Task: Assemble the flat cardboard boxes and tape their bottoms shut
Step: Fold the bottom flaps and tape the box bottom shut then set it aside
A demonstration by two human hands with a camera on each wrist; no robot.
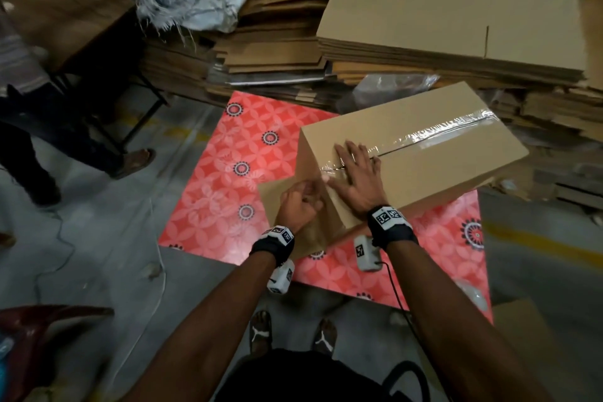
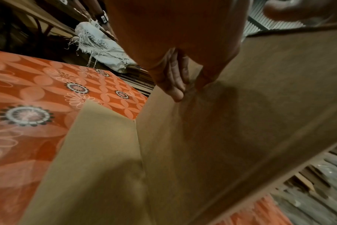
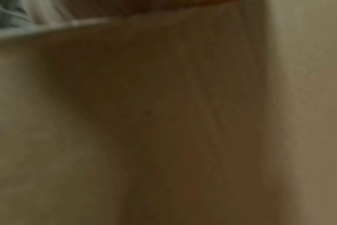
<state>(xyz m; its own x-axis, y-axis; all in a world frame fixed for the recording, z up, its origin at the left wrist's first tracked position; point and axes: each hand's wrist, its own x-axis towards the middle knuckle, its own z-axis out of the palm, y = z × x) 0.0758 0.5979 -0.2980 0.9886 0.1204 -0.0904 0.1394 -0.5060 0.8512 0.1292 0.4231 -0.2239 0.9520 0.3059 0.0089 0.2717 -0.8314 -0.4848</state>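
An assembled brown cardboard box (image 1: 440,153) stands on a red patterned mat (image 1: 212,179), closed side up. Clear tape (image 1: 450,127) runs along its top seam and over the near end. My right hand (image 1: 357,173) lies flat on the tape at that near end, fingers spread. My left hand (image 1: 303,202) is curled against the near side wall, fingers and thumb drawn together at the tape's end. In the left wrist view its fingertips (image 2: 176,91) touch the box wall (image 2: 240,121), and a loose flap (image 2: 98,144) juts out at the bottom. The right wrist view shows only blurred cardboard (image 3: 164,106).
A stack of flat boxes (image 1: 456,10) lies behind the box, with messier cardboard piles (image 1: 277,52) to its left. Another person (image 1: 19,75) stands at the left by a table (image 1: 65,16), handling a white sack (image 1: 186,0). A red chair (image 1: 42,330) is at lower left.
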